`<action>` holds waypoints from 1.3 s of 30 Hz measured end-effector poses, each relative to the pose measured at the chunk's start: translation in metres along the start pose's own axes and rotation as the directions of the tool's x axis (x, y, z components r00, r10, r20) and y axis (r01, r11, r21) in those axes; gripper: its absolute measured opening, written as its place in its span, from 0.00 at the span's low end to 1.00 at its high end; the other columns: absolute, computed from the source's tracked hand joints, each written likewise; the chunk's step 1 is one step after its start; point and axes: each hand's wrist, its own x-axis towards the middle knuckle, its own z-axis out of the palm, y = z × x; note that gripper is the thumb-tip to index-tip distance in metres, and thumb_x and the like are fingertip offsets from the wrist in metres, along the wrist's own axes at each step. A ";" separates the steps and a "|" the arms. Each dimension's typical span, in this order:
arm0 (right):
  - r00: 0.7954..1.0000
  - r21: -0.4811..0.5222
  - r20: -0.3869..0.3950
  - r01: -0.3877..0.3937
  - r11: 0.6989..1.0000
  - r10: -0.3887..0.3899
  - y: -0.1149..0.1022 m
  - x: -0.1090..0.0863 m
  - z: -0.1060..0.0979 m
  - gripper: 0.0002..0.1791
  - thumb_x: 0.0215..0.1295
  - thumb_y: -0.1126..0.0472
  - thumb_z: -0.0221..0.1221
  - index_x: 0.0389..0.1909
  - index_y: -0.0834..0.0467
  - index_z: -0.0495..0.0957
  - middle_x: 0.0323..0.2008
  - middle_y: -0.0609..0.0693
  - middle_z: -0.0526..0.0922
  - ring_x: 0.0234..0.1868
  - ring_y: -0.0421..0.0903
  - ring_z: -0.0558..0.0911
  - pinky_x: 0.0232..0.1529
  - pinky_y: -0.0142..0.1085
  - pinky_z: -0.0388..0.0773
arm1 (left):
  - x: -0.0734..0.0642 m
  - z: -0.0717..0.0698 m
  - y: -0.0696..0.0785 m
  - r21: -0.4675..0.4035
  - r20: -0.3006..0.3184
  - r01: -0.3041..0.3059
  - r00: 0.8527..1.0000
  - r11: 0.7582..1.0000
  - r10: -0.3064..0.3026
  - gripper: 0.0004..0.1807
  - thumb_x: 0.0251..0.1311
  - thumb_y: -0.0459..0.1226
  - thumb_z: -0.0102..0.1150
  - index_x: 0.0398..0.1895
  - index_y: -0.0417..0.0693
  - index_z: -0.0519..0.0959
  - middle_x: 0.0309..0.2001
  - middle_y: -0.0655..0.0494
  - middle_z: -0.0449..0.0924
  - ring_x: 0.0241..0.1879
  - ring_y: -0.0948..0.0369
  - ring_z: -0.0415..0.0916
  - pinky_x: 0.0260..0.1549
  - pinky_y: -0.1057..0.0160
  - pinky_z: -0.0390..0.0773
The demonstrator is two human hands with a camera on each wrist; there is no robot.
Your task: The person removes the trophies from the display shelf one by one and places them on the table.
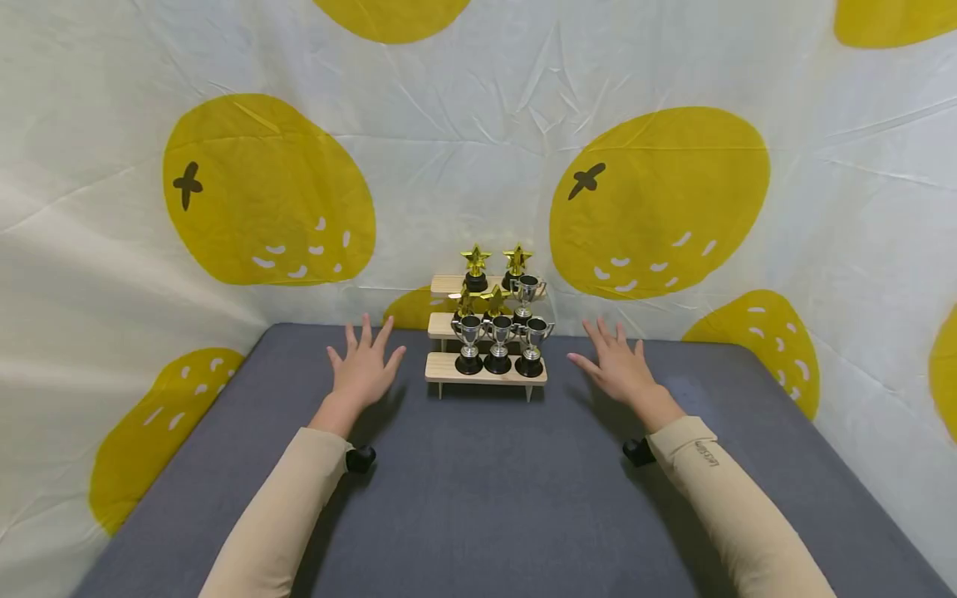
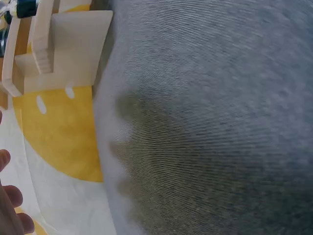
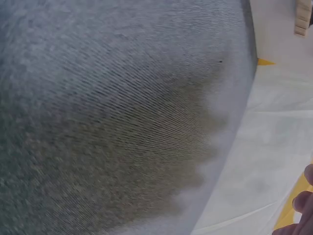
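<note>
White cloth (image 1: 463,183) with large yellow prints (image 1: 269,191) hangs behind and around a dark grey table (image 1: 486,498). From the head view, a three-tier wooden stand (image 1: 434,365) is at the far side of the table, near the middle, close to the cloth. Three silver cups (image 1: 501,332) on black bases line its front tier. On the middle tier are two gold stars (image 1: 497,299) and, at the right, another silver cup; two more gold stars top the back tier. To one side of the stand is the left hand (image 1: 365,370), to the other the right hand (image 1: 616,370), both apart from it, backs up, fingers straight and spread, thumbs towards the stand. Neither holds anything. Each arm has a beige sleeve (image 1: 272,515) and a small black device (image 1: 360,459) at the cuff; dark lettering marks the right one.

From the left wrist, part of the stand fills the upper left corner, and a few fingertips (image 2: 13,196) enter at the lower left, above a shadow on the table.

From the right wrist, a bit of wood shows at the upper right and fingertips (image 3: 301,200) at the lower right; their spread cannot be told there.
</note>
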 end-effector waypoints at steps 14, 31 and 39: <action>0.997 0.027 -0.013 0.078 0.997 -0.078 -0.009 -0.005 -0.008 0.46 0.78 0.37 0.50 0.82 0.60 0.48 0.80 0.68 0.46 0.77 0.74 0.42 0.68 0.75 0.41 | 0.000 -0.001 0.005 0.004 -0.012 -0.067 0.998 0.998 0.067 0.38 0.79 0.57 0.41 0.85 0.58 0.44 0.83 0.43 0.32 0.79 0.37 0.26 0.67 0.24 0.34; 0.983 0.153 -0.056 0.179 0.972 -0.172 -0.018 -0.015 -0.006 0.42 0.77 0.46 0.56 0.82 0.60 0.51 0.80 0.65 0.50 0.77 0.71 0.48 0.71 0.69 0.49 | 0.003 -0.005 0.011 -0.010 -0.044 -0.221 0.974 0.975 0.220 0.36 0.79 0.50 0.48 0.84 0.52 0.52 0.82 0.46 0.45 0.80 0.41 0.39 0.70 0.29 0.43; 0.978 0.225 -0.134 0.184 0.957 -0.157 -0.027 -0.020 -0.005 0.38 0.77 0.50 0.58 0.80 0.59 0.57 0.75 0.66 0.63 0.69 0.70 0.68 0.62 0.66 0.68 | 0.004 -0.004 0.014 0.030 -0.057 -0.296 0.953 0.955 0.297 0.33 0.79 0.49 0.48 0.82 0.51 0.57 0.81 0.46 0.52 0.79 0.42 0.47 0.70 0.31 0.50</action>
